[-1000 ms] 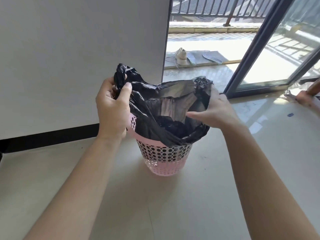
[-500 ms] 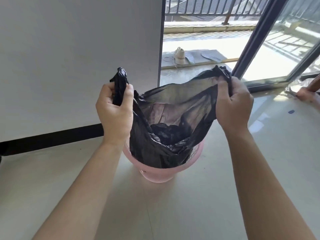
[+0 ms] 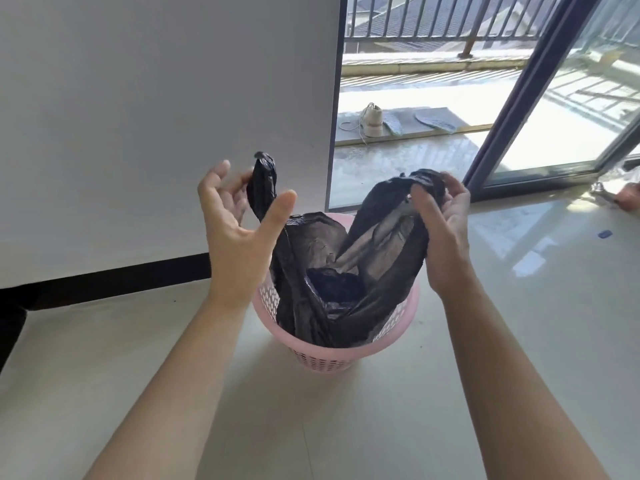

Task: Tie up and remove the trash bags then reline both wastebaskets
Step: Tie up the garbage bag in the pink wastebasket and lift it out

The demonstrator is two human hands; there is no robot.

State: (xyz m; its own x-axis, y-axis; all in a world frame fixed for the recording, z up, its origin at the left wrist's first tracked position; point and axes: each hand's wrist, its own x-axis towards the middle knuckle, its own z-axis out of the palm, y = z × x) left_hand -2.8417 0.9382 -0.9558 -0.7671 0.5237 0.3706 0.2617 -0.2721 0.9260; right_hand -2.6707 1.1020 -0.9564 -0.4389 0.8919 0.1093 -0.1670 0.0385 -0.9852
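1. Your right hand (image 3: 446, 223) gripped the trash bag (image 3: 329, 278) by one bunched corner, likely for tying;
2. your left hand (image 3: 239, 230) was spread wide beside the other corner (image 3: 263, 181), holding nothing;
3. the bag sat in the pink wastebasket (image 3: 346, 358).

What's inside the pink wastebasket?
A black trash bag sits in the pink wastebasket, its two gathered ends raised above the rim. The right hand grips one end; the left hand is open beside the other. The bag's folds hide any contents.

Showing one pink wastebasket (image 3: 322, 358), one black trash bag (image 3: 346, 271) and two bare hands, the left hand (image 3: 239, 230) and the right hand (image 3: 446, 230); lying outside, one shoe (image 3: 373, 120) and two insoles (image 3: 393, 122) (image 3: 434, 122); sitting on the floor (image 3: 346, 427), one blue scrap (image 3: 605, 233).
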